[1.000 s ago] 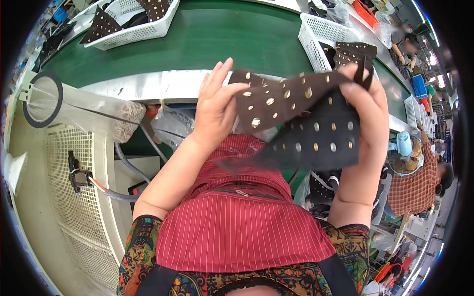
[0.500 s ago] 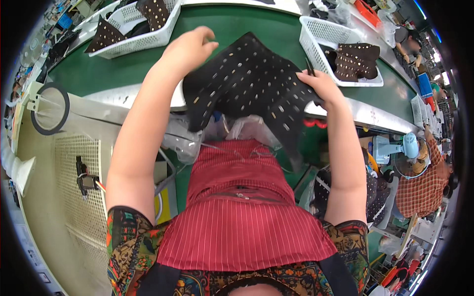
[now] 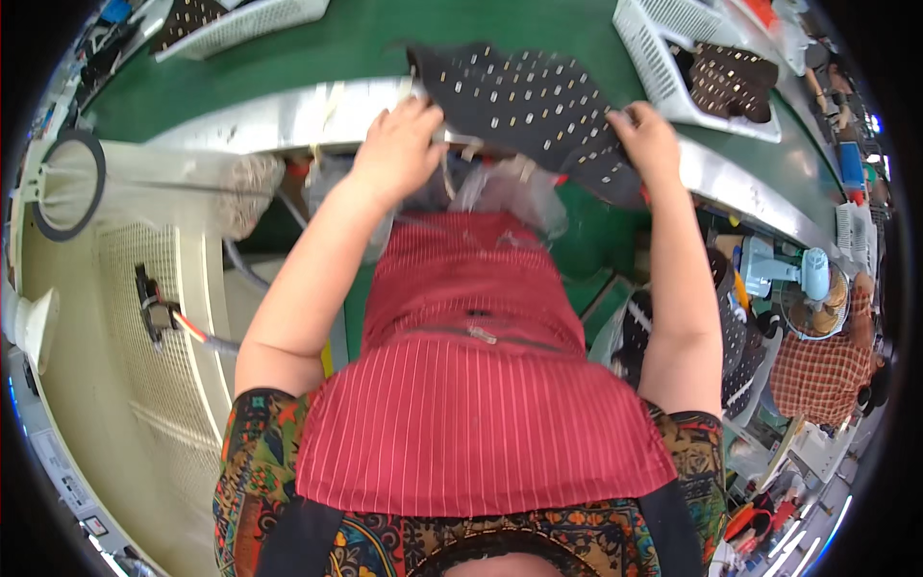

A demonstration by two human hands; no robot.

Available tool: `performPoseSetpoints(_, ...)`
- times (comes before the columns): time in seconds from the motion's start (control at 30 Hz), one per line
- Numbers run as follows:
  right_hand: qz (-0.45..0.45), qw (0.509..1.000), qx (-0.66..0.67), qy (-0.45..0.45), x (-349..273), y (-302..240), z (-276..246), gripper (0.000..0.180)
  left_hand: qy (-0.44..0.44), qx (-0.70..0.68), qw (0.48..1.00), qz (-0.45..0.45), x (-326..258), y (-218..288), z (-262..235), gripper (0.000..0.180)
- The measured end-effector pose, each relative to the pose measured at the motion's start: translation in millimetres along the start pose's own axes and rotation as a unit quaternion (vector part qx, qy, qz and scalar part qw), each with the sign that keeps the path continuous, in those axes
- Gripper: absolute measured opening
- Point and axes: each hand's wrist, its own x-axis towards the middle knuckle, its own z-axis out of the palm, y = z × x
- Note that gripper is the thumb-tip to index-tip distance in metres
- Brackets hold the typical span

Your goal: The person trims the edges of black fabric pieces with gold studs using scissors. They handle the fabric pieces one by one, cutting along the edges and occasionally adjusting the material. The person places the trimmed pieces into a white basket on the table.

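Note:
A black piece of fabric or leather with rows of small pale, shiny studs lies across the metal table edge, part of it over the green surface. Its lower right part hangs toward me, and its upper left corner stands up slightly. My right hand grips the piece's right side, with thumb and forefinger close together at the edge. At the left edge of the piece is my left hand, fingers lightly bent and thumb apart. Its fingertips meet the material, and I see nothing else in it.
White plastic baskets stand on the green work surface: one at the left and one at the right, the latter with dark studded pieces. A clear bag on a black ring is at left. At right are a blue fan and a person in a checked shirt.
The studded piece has gone from hanging between my arms to lying farther over the table edge. My left hand has come down and right to its edge. My right hand still grips its right side.

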Motion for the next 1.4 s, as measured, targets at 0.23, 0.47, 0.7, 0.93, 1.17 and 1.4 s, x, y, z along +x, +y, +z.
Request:
performPoseSetpoints(0.23,-0.070,0.961,0.168,0.209,-81.5,7.2,-25.7,0.016,0.049,-0.134,0.988,-0.055,-103.3,2.9,13.3,0.026)
performPoseSetpoints(0.47,-0.097,0.977,0.189,0.032,-188.2,-24.2,-0.5,0.003,-0.109,-0.025,0.981,-0.160,-144.6,-32.3,78.1,0.037)
performPoseSetpoints(0.7,-0.139,0.945,0.228,-0.187,-196.9,-69.7,6.4,0.020,-0.314,-0.038,0.939,-0.137,-140.7,-14.4,84.9,0.024)
performPoseSetpoints(0.93,-0.110,0.813,0.465,-0.331,-185.8,-126.5,9.7,0.027,-0.101,-0.272,0.956,0.044,-111.8,69.1,-21.6,0.015)
performPoseSetpoints(1.17,-0.027,0.864,0.381,-0.327,-180.8,-52.2,-8.7,0.012,0.079,-0.153,0.965,-0.196,-139.8,-15.6,-92.5,0.015)
performPoseSetpoints(1.4,0.106,0.900,0.358,-0.227,-194.0,17.3,-56.2,0.012,-0.006,-0.047,0.929,-0.368,-197.2,-63.3,-93.6,0.021)
